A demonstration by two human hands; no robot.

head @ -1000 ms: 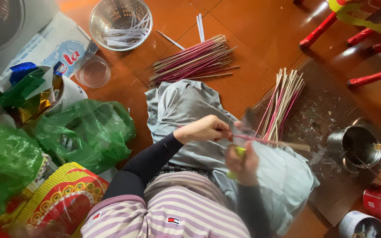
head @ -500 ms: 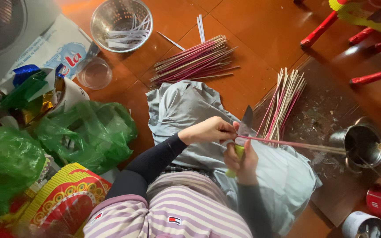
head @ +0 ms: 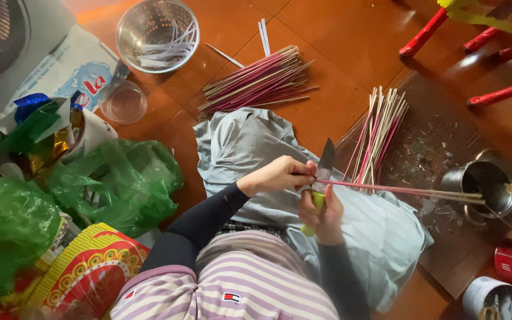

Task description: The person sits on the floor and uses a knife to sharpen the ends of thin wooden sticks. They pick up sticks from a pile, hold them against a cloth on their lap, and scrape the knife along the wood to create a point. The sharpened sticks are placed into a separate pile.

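The left hand [head: 277, 176] pinches a long pink stick [head: 398, 191] pointing toward three o'clock, while the right hand [head: 322, 213] grips a yellow-handled steel knife [head: 325, 168], blade at twelve o'clock.

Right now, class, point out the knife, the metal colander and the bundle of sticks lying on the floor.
knife [head: 326, 161]: head view, middle of the grey blade.
metal colander [head: 130, 24]: head view, bare inner wall at the upper left.
bundle of sticks [head: 256, 79]: head view, middle of the pink and tan bundle.
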